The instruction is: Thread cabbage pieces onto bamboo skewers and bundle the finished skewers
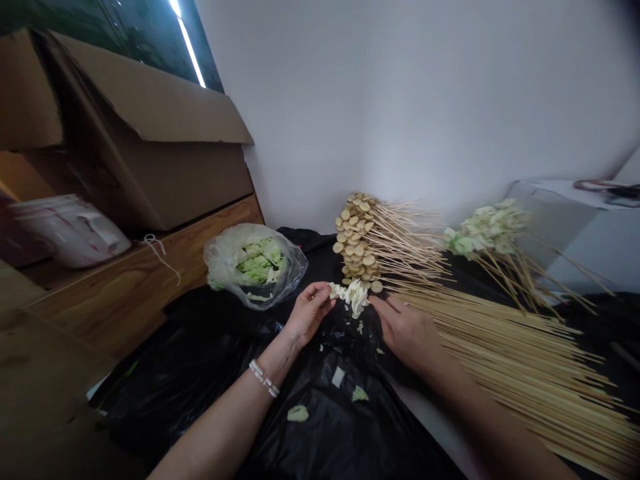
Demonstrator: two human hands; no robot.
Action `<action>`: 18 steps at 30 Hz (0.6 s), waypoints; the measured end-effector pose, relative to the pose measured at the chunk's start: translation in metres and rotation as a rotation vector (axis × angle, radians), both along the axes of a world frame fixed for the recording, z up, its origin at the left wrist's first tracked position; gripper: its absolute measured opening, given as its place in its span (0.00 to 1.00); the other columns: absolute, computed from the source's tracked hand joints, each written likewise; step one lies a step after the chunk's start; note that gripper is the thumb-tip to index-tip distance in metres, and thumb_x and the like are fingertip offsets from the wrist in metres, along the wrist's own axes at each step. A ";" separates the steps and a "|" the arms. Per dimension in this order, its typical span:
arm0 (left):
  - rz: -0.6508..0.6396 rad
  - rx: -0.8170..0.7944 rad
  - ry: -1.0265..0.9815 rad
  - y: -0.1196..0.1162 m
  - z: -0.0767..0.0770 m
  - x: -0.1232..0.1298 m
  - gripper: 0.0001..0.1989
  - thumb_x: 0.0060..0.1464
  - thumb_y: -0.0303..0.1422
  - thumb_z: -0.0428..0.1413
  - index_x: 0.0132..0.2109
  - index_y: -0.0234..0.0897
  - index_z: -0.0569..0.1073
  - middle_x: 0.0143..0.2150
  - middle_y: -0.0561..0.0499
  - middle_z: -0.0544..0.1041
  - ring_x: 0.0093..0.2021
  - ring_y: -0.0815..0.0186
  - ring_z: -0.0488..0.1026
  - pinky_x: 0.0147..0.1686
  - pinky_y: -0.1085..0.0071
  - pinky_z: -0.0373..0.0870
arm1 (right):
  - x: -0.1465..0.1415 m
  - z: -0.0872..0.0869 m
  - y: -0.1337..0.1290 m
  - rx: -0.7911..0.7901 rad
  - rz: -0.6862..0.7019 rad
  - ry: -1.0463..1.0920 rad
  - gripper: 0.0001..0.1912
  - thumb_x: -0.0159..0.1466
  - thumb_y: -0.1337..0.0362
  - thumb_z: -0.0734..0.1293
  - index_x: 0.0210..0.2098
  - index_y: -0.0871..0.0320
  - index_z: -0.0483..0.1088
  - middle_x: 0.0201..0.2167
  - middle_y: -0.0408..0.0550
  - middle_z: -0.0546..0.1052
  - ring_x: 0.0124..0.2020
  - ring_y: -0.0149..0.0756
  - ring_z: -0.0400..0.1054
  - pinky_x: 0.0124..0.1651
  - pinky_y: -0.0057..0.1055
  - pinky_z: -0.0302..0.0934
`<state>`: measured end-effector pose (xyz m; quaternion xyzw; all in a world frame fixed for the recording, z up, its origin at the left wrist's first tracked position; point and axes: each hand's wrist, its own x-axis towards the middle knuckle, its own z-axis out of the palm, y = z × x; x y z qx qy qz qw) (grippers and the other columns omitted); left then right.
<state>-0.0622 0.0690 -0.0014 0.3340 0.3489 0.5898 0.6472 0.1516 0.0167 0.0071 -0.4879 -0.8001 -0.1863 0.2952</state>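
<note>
My left hand (311,310) pinches the left end of a small bunch of pale cabbage leaves (356,297) between thumb and fingers. At the bunch's right end, my right hand (407,330) is closed, its fingertips against the leaves. Whether a stick runs through the bunch is hidden. Below it, loose cabbage scraps (299,414) lie on black plastic sheeting (330,440). Just behind my hands is a pile of skewers tipped with round, pale slices (357,233). Bare wooden skewers (520,360) spread out beneath and beyond my right forearm.
A clear plastic bag (225,257) of cabbage pieces stands left of my hands. Finished-looking cabbage skewers (493,230) lie at the right, near a white box (560,207). A large cardboard box (175,167) and a white tub (75,230) occupy the wooden ledge (125,293).
</note>
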 end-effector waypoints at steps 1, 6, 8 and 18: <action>0.008 0.001 -0.004 0.000 0.000 0.000 0.15 0.39 0.32 0.70 0.35 0.34 0.76 0.33 0.54 0.76 0.32 0.73 0.74 0.38 0.75 0.73 | 0.000 0.000 0.000 0.004 0.003 -0.003 0.17 0.66 0.68 0.58 0.50 0.57 0.72 0.30 0.46 0.75 0.27 0.31 0.65 0.27 0.30 0.46; 0.047 0.007 -0.011 0.000 0.002 0.000 0.15 0.38 0.32 0.70 0.35 0.33 0.79 0.35 0.51 0.78 0.34 0.72 0.74 0.38 0.76 0.73 | -0.001 0.000 -0.002 -0.016 0.005 -0.051 0.17 0.64 0.69 0.60 0.50 0.57 0.72 0.30 0.45 0.74 0.26 0.31 0.64 0.28 0.31 0.47; 0.058 0.008 -0.004 0.000 0.002 0.001 0.15 0.37 0.32 0.71 0.34 0.32 0.79 0.35 0.50 0.78 0.35 0.72 0.74 0.38 0.76 0.73 | -0.001 -0.001 -0.002 -0.022 -0.003 -0.070 0.18 0.64 0.69 0.60 0.51 0.57 0.72 0.30 0.45 0.74 0.26 0.31 0.64 0.28 0.31 0.47; 0.065 -0.057 -0.033 -0.002 0.002 0.002 0.12 0.36 0.27 0.71 0.31 0.31 0.78 0.32 0.51 0.78 0.33 0.72 0.75 0.37 0.77 0.74 | -0.001 -0.002 -0.003 -0.024 -0.001 -0.098 0.19 0.64 0.70 0.61 0.53 0.57 0.71 0.31 0.46 0.74 0.26 0.31 0.62 0.29 0.30 0.48</action>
